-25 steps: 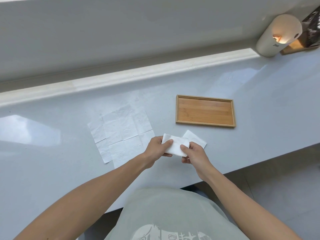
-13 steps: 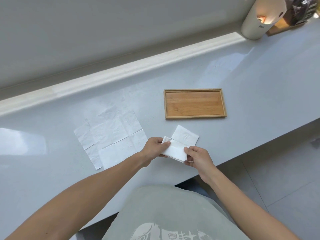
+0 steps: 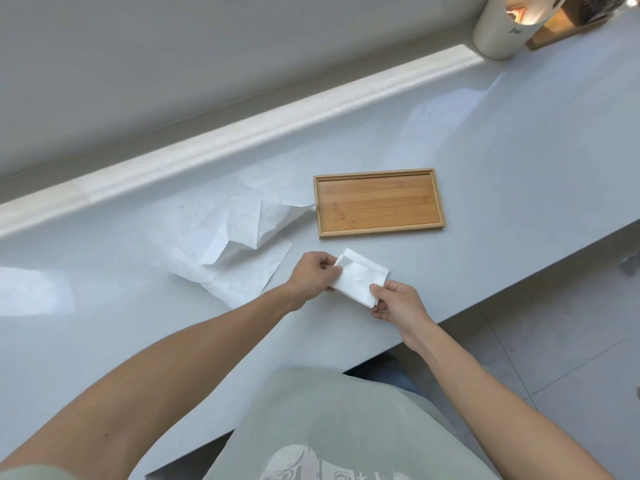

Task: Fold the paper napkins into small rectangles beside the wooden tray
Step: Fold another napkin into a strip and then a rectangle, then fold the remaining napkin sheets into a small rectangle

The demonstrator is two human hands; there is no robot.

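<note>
At the top right corner, a pale cylindrical container (image 3: 498, 32) and a brown wooden box (image 3: 568, 19) behind it are being cut off by the frame edge, and the small print on the container is too blurred to read. The printed design on the person's grey-green shirt (image 3: 332, 431) is also cropped at the bottom. Whether a second folded napkin is lying beneath the one in hand is hard to tell; only a stepped white edge is showing at its upper left.

The small folded white paper napkin (image 3: 360, 277) is looking crisp and nearly rectangular, several layers thick, and is sitting low over the glossy pale grey counter (image 3: 519, 161), just in front of the shallow rectangular bamboo tray (image 3: 378, 202) and clear of it. The left hand (image 3: 313, 273) is pinching the napkin's left end, fingers curled closed over it. The right hand (image 3: 398, 301) is pinching the near right corner between thumb and fingertips, the other fingers loosely bent.

To the left, a large unfolded white paper napkin (image 3: 239, 247) is lying on the counter, its upper layer buckled up into a crumpled peak, with one corner touching or nearly touching the tray's left rim.

Compared with half a second ago, that loose napkin is no longer lying flat and has been lifting and drifting toward the tray, while both hands are keeping the same pinch on the folded piece.
</note>
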